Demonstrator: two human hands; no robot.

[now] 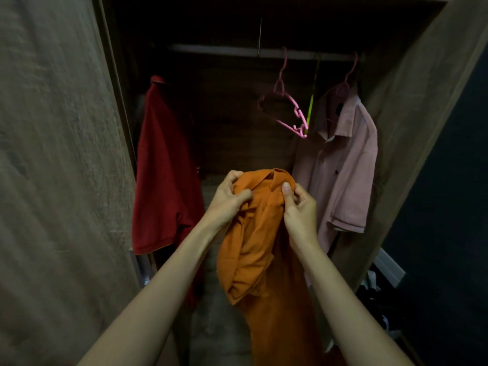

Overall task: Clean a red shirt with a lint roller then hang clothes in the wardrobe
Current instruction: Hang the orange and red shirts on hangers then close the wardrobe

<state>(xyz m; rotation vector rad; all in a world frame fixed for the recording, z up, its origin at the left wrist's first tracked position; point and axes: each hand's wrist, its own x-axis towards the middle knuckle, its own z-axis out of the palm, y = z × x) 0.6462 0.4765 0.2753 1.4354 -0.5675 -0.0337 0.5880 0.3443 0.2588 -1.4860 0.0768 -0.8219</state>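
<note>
I hold a bunched orange shirt [253,241] in front of the open wardrobe. My left hand [228,200] grips its upper left part near the collar. My right hand [298,207] pinches the fabric on the upper right, thumb on top. The rest of the shirt hangs down between my forearms. A red shirt [163,175] hangs at the left of the wardrobe rail [232,51]. A pink shirt [346,170] hangs at the right on a pink hanger. An empty pink hanger [287,109] hangs tilted from the rail between them.
The wardrobe's left door [58,180] stands open beside my left arm, and the right side panel [412,107] is close to the pink shirt. A thin green-yellow hanger [313,99] hangs edge-on next to the empty hanger. Dark clutter [377,299] lies on the floor at the lower right.
</note>
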